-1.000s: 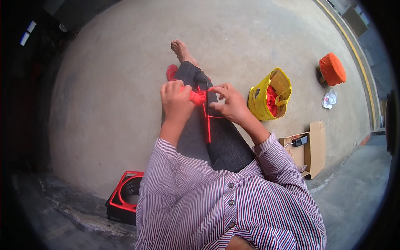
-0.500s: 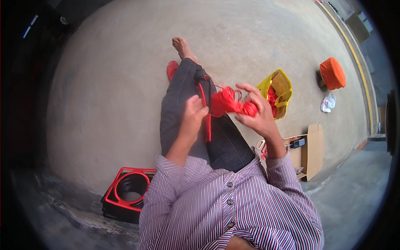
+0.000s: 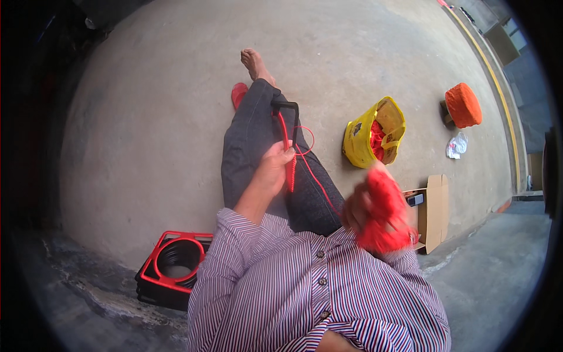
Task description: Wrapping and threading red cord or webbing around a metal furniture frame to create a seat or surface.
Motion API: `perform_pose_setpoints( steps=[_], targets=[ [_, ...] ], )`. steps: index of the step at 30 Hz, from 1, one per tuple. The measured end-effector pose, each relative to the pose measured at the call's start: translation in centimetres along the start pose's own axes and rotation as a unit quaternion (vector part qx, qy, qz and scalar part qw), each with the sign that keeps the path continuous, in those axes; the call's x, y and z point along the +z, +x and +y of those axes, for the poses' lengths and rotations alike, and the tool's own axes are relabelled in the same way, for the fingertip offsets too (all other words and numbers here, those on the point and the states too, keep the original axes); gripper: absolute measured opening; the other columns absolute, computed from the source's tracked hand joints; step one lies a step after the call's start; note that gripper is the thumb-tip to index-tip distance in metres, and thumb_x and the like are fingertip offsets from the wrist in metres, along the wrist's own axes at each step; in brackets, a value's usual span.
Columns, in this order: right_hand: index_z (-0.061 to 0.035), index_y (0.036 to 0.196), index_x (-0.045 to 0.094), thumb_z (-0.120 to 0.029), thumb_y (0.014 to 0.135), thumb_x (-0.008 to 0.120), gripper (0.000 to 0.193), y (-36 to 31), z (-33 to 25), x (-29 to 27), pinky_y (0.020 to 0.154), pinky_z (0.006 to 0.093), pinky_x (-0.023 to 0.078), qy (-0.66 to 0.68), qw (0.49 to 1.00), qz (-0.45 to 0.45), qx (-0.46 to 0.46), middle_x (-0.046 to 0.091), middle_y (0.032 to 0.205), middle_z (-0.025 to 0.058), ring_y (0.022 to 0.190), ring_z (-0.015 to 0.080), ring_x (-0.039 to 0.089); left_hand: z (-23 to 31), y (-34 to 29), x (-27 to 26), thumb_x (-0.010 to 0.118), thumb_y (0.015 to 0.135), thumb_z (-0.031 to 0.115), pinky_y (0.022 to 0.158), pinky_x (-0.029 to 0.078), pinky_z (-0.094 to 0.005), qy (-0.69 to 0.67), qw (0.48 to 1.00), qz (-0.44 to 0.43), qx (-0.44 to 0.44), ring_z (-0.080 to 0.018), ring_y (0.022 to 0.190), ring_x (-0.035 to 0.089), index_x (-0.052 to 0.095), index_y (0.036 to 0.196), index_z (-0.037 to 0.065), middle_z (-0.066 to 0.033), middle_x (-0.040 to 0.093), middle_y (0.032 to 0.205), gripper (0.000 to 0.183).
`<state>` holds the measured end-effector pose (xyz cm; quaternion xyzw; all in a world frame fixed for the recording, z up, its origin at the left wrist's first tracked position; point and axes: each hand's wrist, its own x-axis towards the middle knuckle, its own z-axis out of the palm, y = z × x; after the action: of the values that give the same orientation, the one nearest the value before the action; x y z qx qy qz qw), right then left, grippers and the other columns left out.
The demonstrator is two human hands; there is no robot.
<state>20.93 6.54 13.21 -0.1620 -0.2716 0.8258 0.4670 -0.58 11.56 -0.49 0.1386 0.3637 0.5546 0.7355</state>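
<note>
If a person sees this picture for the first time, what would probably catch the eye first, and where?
Probably the blurred bundle of bright red cord at the right hand. Next might come the yellow bag on the floor, right of the legs, then the round orange seat farther to the right.

Right grip (image 3: 355,210) drew red bundle (image 3: 386,212) back, rightward (motion-blurred).
</note>
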Motion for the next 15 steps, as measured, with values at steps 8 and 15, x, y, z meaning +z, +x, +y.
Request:
perform_pose_setpoints(
  steps=[8, 15],
  targets=[
    [-0.0009, 0.113, 0.058, -0.014, 0.088, 0.054, 0.028, 7.6, 5.8, -7.3, 0.078, 0.0275, 0.047, -0.255, 0.954, 0.123, 0.096, 0.059, 0.090, 0.0017, 0.082, 0.0117, 0.059, 0.0, -0.1, 0.7, 0.061, 0.089, 0.009, 0.077, 0.048, -0.0250, -0.007, 1.000, -0.003, -0.001, -0.0119, 0.080, 0.056, 0.049, 0.122, 0.000, -0.0038, 0.056, 0.091, 0.037],
    [-0.0054, 0.086, 0.057, -0.009, 0.083, 0.067, 0.011, 4.4, 2.9, -2.8, 0.067, 0.0245, 0.046, -0.302, 0.944, 0.069, 0.115, 0.057, 0.077, -0.0026, 0.071, 0.0076, 0.055, 0.0, 0.0, -0.4, 0.058, 0.089, 0.013, 0.074, 0.045, -0.0261, -0.020, 1.000, -0.021, -0.002, -0.0144, 0.079, 0.055, 0.049, 0.122, 0.000, -0.0059, 0.057, 0.092, 0.036]
  ],
)
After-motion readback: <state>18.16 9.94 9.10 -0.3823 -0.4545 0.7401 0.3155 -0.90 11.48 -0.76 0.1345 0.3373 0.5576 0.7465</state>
